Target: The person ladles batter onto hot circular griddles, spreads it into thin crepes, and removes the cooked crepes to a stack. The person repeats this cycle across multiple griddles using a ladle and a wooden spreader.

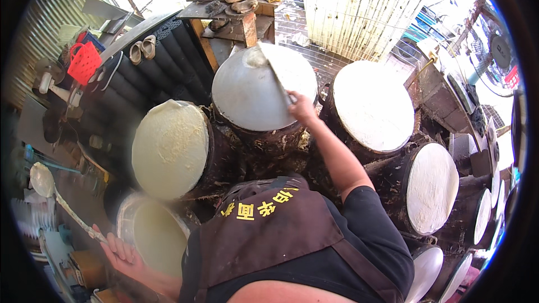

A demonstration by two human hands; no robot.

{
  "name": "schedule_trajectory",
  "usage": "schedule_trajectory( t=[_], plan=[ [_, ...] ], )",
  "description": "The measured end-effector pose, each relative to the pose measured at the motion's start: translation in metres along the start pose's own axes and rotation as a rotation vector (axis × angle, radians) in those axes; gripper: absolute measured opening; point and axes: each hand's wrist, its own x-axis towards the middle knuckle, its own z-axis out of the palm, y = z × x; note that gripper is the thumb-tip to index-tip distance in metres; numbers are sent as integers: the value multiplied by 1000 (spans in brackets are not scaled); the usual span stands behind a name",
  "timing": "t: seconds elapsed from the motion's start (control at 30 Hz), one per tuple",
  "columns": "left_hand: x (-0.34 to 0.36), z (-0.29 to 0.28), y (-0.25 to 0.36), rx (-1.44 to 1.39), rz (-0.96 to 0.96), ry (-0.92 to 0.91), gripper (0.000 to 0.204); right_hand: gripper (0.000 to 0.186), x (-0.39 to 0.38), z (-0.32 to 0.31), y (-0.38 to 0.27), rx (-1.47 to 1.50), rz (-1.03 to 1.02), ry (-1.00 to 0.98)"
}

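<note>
Grey round griddle [242,98] sits near black ribbed panelling [163,76].

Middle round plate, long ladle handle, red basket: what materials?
Middle round plate: likely metal, smooth dull grey sheen. Long ladle handle: possibly wood, pale and stick-like, but its crusted coating leaves that open. Red basket: probably moulded plastic, bright uniform colour with holes.

Right hand [303,109] holding a scraper [274,74] across a round griddle [241,94], pale-coated griddles [170,150] left and right of it, left hand [120,253] gripping a ladle [42,180] on the round griddle's near left.
</note>
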Motion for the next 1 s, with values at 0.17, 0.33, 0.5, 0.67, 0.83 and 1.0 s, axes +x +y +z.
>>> schedule_trajectory(
  t=[0.17, 0.33, 0.5, 0.67, 0.83, 1.0],
  plan=[
    [-16, 17, -2, 15, 8, 23, 52, 53, 13, -5, 38, 18, -221, -41],
    [-30, 25, -4, 70, 20, 6, 51, 51, 41, -54, 40, -13, -75, 44],
    [-28, 45, -19, 45, 34, 54, 50, 54, 32, 6, 8, -119, -276, -158],
    [-40, 49, -17, 59, 81, 94, 49, 54, 55, -47, 40, 55, -189, -162],
    [-44, 52, -18, 76, 69, 95, 49, 56, 74, -45, 13, -75, -94, -217],
    [-46, 47, -19, 50, 46, 90, 49, 54, 64, -26, 28, -171, -405, -360]
  ],
)
